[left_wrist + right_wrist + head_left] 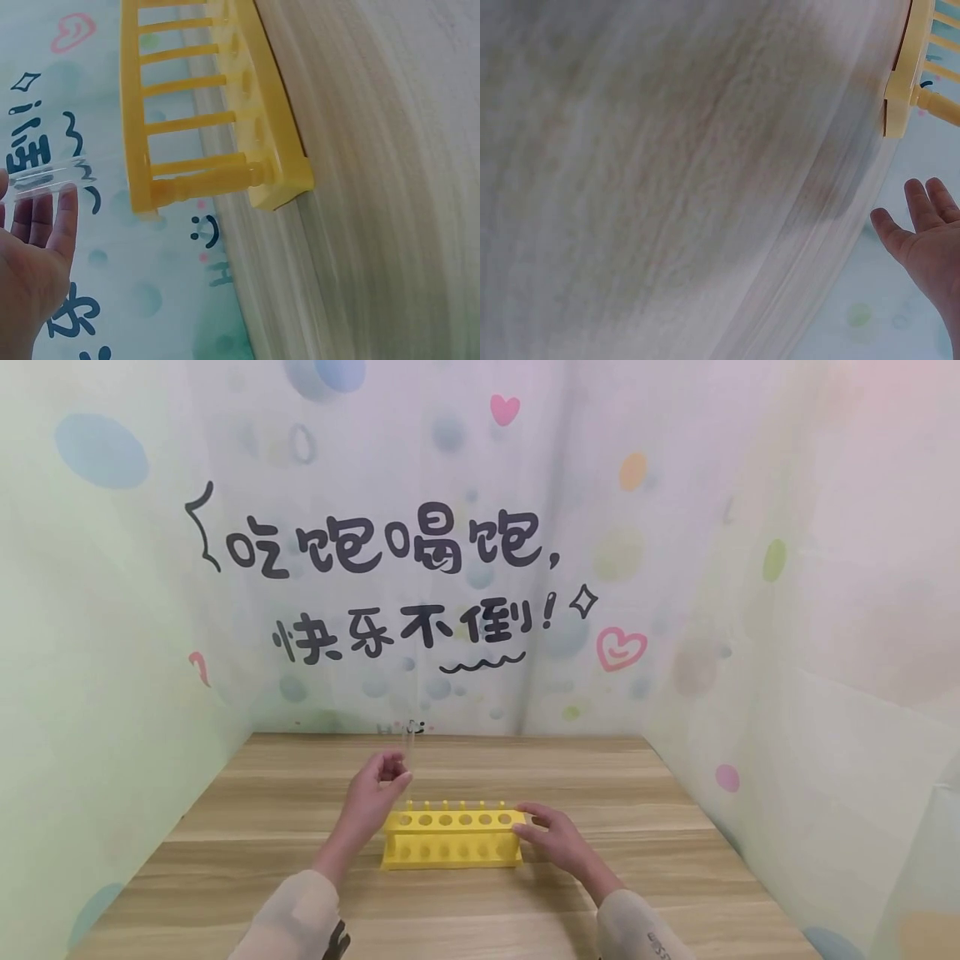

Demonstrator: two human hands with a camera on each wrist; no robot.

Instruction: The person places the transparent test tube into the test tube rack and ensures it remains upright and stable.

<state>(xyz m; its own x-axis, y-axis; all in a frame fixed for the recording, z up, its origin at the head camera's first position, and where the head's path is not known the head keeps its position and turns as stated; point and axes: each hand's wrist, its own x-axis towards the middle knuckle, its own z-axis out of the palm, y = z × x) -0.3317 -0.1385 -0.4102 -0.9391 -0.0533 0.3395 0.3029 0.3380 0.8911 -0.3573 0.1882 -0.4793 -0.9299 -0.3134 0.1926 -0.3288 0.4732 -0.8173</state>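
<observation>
A yellow test tube rack (453, 829) stands upright on the wooden table, with a row of round holes along its upper shelf and pegs behind. My left hand (375, 785) pinches a clear glass test tube (408, 745) between thumb and fingers, just above the rack's left end. In the left wrist view the tube (49, 178) points toward the rack (135, 112), its end apart from the upper shelf. At the rack's right end is my right hand (561, 842), thumb and fingers extended around the corner. In the right wrist view this hand (934, 251) has spread fingers and holds nothing.
The wooden table (300, 810) reaches back to a patterned wall sheet (450, 693) with dark lettering, and more sheeting flanks both sides. A translucent object (922, 868) appears at the far right edge.
</observation>
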